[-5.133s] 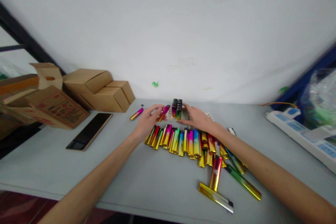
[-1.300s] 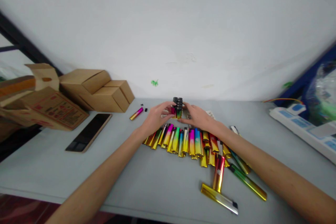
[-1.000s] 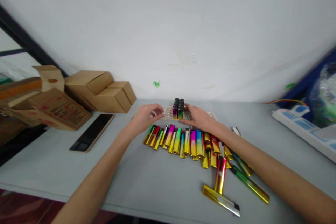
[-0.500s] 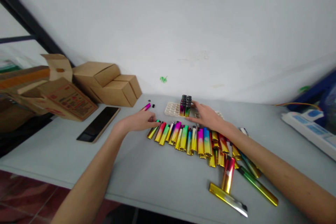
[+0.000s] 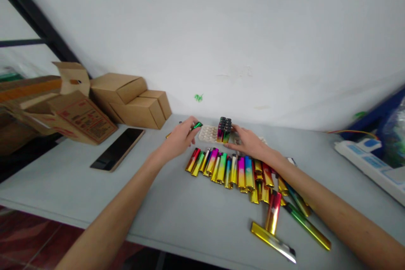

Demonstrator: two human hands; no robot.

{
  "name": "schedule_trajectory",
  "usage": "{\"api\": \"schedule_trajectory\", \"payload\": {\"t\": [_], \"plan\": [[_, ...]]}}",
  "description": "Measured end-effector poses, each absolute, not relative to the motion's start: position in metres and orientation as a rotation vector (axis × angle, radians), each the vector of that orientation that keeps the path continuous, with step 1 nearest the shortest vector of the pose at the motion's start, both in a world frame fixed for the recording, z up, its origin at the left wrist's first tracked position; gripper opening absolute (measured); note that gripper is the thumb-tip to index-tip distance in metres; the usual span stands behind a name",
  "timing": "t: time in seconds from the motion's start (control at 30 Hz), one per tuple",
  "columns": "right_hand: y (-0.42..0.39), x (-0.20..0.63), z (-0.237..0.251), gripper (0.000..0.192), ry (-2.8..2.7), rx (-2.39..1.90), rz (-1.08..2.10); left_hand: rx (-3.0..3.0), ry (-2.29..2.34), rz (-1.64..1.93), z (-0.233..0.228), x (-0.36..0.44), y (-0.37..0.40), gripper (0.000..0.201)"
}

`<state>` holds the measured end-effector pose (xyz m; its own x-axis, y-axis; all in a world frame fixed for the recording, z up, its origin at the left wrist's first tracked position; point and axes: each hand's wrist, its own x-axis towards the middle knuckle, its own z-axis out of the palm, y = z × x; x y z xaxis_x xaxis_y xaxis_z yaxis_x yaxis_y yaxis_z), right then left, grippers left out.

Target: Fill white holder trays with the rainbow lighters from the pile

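My left hand is closed on a green-topped lighter, held just off the tray's left end. A pale tray with round cells lies near the wall. Several dark-topped lighters stand upright on it in a tight block. My right hand reaches around the right side of this block, thumb in front and fingers behind, bracing it. In front lies a row of metallic gradient lighters, side by side, running into a looser heap at the right under my right forearm.
A red-gold lighter and a gold-silver one lie near the front. On the left are a phone, closed cardboard boxes and an opened carton. A white power strip lies at the right.
My left hand has taken the leftmost green lighter from the row and lifted it up and right toward the tray. My right hand has stayed beside the upright block.
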<state>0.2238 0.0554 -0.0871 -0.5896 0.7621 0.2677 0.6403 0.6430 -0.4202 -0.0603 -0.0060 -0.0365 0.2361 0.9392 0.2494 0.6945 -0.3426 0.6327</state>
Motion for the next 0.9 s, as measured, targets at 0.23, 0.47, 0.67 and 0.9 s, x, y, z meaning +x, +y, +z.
{"api": "schedule_trajectory", "payload": {"t": [0.23,0.47,0.67,0.9], "plan": [[0.058,0.230,-0.079,0.068,-2.497,-0.999,0.447,1.874,1.274,1.182,-0.048,-0.038,-0.010,0.029],[0.056,0.231,-0.082,0.071,-2.479,-1.017,0.415,1.937,1.443,1.248,-0.047,-0.031,-0.019,0.050],[0.053,0.229,-0.082,0.071,-2.469,-1.061,0.415,1.935,1.578,1.271,-0.046,-0.034,-0.020,0.042],[0.054,0.229,-0.084,0.072,-2.469,-1.051,0.412,1.947,1.597,1.261,-0.044,-0.034,-0.020,0.039]]}}
